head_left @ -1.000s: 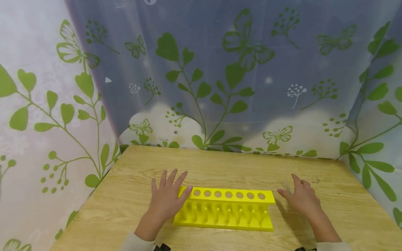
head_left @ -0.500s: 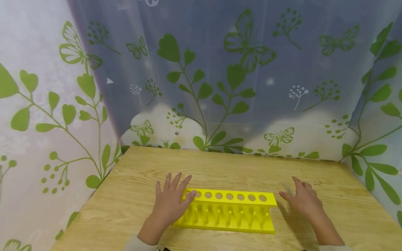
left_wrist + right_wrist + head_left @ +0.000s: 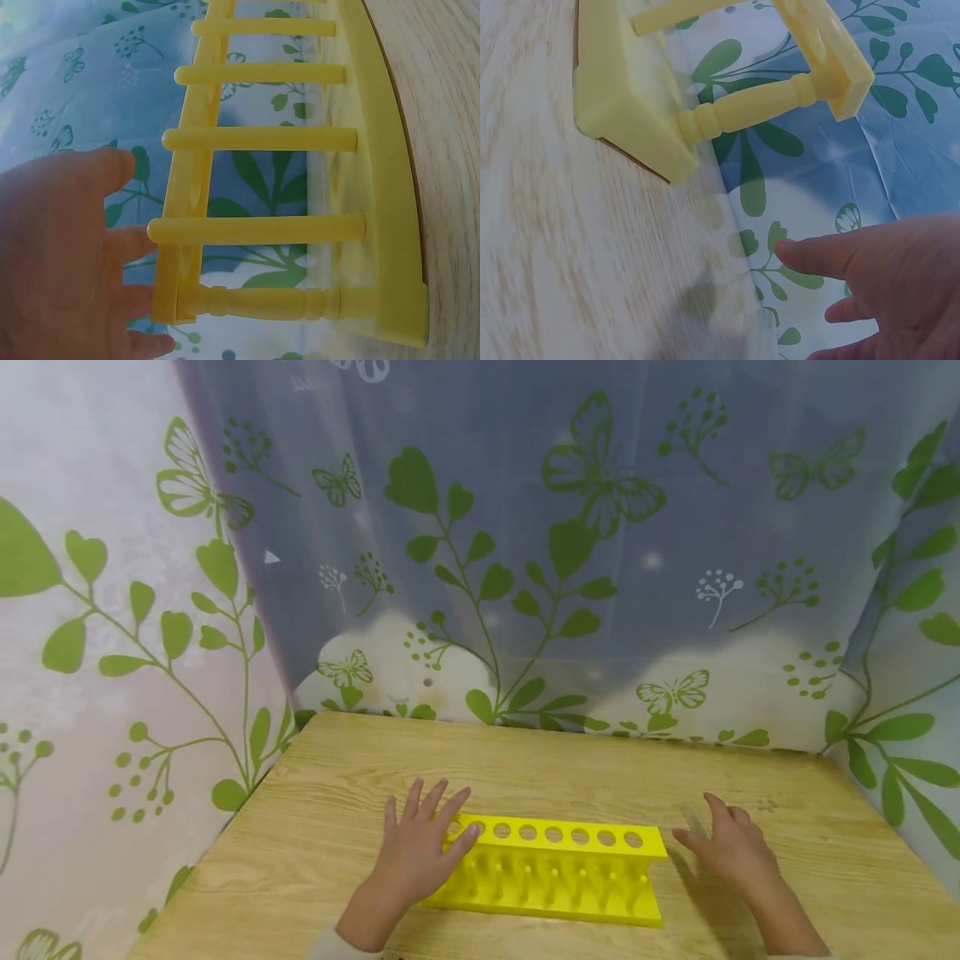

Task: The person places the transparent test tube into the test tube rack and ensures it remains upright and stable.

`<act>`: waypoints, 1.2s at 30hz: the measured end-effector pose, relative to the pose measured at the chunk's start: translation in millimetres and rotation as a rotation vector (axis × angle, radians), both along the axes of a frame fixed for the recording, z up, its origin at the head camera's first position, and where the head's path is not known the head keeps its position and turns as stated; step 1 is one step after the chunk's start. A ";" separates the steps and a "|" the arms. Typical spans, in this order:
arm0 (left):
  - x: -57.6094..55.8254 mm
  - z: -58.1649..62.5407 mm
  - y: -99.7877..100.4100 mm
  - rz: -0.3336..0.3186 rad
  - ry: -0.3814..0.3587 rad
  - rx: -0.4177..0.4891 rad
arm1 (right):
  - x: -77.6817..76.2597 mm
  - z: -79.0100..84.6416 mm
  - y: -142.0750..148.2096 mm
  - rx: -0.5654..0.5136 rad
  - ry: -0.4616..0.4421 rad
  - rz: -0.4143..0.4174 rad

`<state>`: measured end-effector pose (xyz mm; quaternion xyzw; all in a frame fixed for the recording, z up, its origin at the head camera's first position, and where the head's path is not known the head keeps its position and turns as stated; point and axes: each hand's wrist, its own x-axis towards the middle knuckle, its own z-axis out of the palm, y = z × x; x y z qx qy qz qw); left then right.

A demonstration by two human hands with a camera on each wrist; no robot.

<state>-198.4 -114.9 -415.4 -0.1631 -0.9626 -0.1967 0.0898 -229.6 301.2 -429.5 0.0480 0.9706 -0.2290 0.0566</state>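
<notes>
A yellow test tube rack (image 3: 555, 910) stands on the wooden table, with a row of round holes along its top and pegs below. My left hand (image 3: 420, 856) lies over the rack's left end, fingers spread and thumb across the top strip. In the left wrist view, the fingers of that hand (image 3: 60, 247) are beside the upper bar. To the right of the rack, my right hand (image 3: 731, 852) hovers with its thumb apart from its fingers. Just under it, a clear tube (image 3: 696, 817) lies on the tabletop, partly hidden by the hand; its end (image 3: 762, 334) shows faintly in the right wrist view.
The wooden table (image 3: 570, 768) ends at the back against a blue and white cloth (image 3: 480, 610) printed with green leaves and butterflies. Similar printed cloth (image 3: 112, 710) hangs along the left side and also on the right (image 3: 907, 693).
The head view has shifted slightly, so everything appears a little lower and further right. My left hand has slid slightly right over the rack's end. The right hand stays beside the tube.
</notes>
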 end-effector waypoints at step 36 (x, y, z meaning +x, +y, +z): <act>-1.4 -11.3 6.6 -0.109 -0.003 -0.040 | -3.8 -11.3 10.9 0.008 -0.073 0.012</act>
